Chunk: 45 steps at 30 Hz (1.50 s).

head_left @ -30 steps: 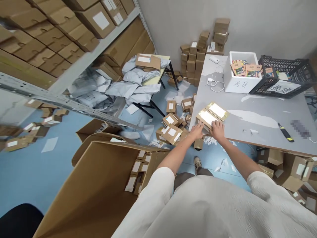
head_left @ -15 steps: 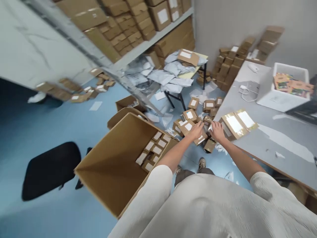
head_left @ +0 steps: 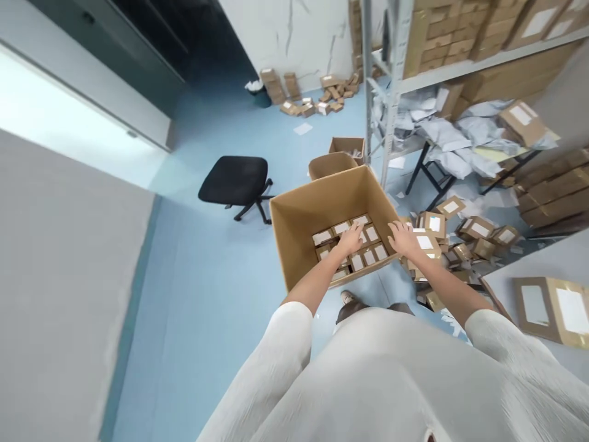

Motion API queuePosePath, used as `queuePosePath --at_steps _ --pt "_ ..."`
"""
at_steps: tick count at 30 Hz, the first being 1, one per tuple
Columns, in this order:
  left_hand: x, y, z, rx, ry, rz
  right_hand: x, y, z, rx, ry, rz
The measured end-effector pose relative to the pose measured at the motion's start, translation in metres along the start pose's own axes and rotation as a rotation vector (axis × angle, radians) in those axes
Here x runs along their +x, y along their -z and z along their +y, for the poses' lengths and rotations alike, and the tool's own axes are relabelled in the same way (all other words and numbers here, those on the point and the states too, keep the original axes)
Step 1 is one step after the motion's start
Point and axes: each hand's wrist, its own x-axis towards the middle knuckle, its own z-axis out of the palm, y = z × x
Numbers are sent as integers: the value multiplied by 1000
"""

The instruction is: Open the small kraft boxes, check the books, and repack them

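A large open cardboard carton (head_left: 304, 205) stands in front of me, with several small labelled boxes (head_left: 369, 256) packed in rows on its bottom. My left hand (head_left: 351, 239) reaches inside it, fingers stretched over the tops of the small boxes; whether it presses on one I cannot tell. At the carton's right rim is my right hand (head_left: 402, 239), its fingers spread and nothing visible in them. Just to the right of that hand, a pile of small parcels (head_left: 426, 242) lies on the floor.
A black office chair (head_left: 234, 180) stands left of the carton. Behind are a smaller open box (head_left: 347, 145) and metal shelving (head_left: 393, 98). Grey mailing bags (head_left: 444, 134) cover a small table. At right, taped boxes (head_left: 536, 307) sit on a worktable (head_left: 510, 273).
My view has swung left. Both hands have left the parcel pile on the floor; the left is now inside the large carton and the right is at its rim.
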Motion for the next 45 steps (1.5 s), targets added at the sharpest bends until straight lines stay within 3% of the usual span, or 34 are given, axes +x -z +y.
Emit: queuePosePath --at_steps 4,8,14,19,25,30,33,39,41,45 --pt "-39 -8 -91 -54 148 -35 38 -31 -70 40 40 -144" --pt "-64 -21 -149 -120 321 -88 60 -60 -111 61 82 -297" --pt "-61 -50 -190 -251 579 -151 100 -94 -124 55 148 -491" --pt "-41 -92 -208 -324 721 -220 140 -138 -124 21 219 -654" --pt "-15 -154 -241 -402 810 -267 168 -208 -135 12 220 -830" --pt "5 -205 -279 -440 876 -273 177 -268 -148 18 190 -889" --pt "28 -252 -309 -452 909 -293 186 -327 -148 33 171 -924" --pt "96 -382 -379 -453 985 -299 219 -488 -131 82 186 -991" --pt "104 -411 -394 -462 996 -298 222 -520 -132 83 185 -1007" --pt "105 -446 -412 -492 1019 -306 221 -556 -143 59 177 -1049"
